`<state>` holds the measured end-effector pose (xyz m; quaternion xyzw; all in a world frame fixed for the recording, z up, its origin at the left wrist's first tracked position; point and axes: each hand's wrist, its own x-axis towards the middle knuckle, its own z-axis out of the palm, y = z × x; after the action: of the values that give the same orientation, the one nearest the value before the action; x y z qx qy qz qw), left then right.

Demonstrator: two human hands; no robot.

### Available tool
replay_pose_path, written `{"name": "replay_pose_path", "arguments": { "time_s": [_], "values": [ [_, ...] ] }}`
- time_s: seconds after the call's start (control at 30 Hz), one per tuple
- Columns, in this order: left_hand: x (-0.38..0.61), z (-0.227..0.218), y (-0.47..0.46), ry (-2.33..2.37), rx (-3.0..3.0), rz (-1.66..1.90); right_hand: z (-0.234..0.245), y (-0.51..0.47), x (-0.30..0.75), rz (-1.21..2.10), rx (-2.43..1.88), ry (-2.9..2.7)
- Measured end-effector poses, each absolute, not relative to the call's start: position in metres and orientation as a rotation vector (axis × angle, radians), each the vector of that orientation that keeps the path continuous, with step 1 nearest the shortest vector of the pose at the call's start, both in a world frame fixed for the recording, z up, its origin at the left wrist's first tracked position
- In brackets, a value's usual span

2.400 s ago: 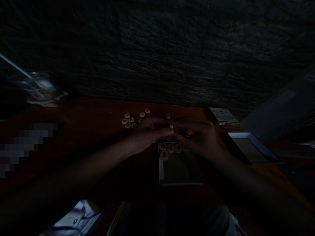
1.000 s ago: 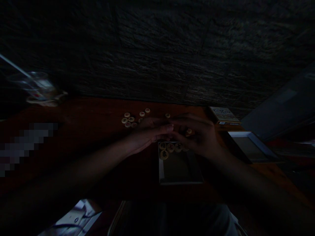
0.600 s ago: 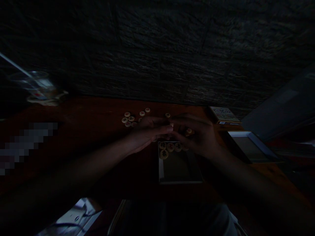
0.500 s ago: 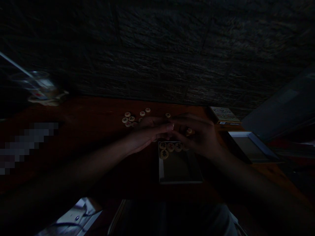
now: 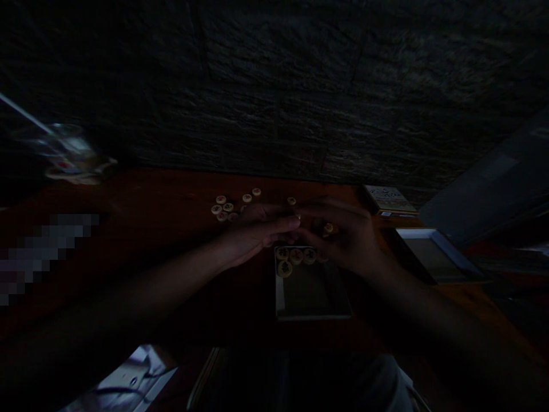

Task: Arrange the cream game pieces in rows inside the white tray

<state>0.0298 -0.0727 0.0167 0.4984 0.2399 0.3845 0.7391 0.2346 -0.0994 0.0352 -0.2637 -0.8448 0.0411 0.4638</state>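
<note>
In the dim head view my left hand (image 5: pixel 257 233) and my right hand (image 5: pixel 345 232) meet at the fingertips over the far edge of a shallow open box (image 5: pixel 315 315). My fingers are pinched together around a small pale spot at the left thumb tip; what they hold is too dark to make out. Inside the box, several round Chinese chess pieces (image 5: pixel 285 269) lie along its far side, partly covered by my right hand. Another chess piece (image 5: pixel 328 228) shows in the gap of my right hand; whether it is held or lies behind, I cannot tell.
Several loose chess pieces (image 5: pixel 228 207) lie on the wooden table (image 5: pixel 171 197) beyond my left hand, one more (image 5: pixel 291 201) further right. Right stand an open box lid (image 5: pixel 441 257) and a small box (image 5: pixel 390 199). A clear cup with a straw (image 5: pixel 71 151) stands far left, before a stone wall (image 5: pixel 257 103).
The view has shifted very slightly. Both hands keep nearly the same pose, fingertips still together, and the pieces in the box stay where they were.
</note>
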Motion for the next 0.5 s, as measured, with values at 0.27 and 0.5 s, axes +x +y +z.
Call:
{"name": "replay_pose_path", "arguments": {
  "time_s": [0.27, 0.5],
  "values": [
    [0.0284, 0.0126, -0.0702, 0.478, 1.12, 0.874, 0.0327, -0.0985, 0.2353, 0.104, -0.666, -2.084],
    [0.0291, 0.0133, -0.0698, 0.479, 1.109, 0.884, 0.031, -0.099, 0.2358, 0.139, -0.658, -2.106]
  ]
}}
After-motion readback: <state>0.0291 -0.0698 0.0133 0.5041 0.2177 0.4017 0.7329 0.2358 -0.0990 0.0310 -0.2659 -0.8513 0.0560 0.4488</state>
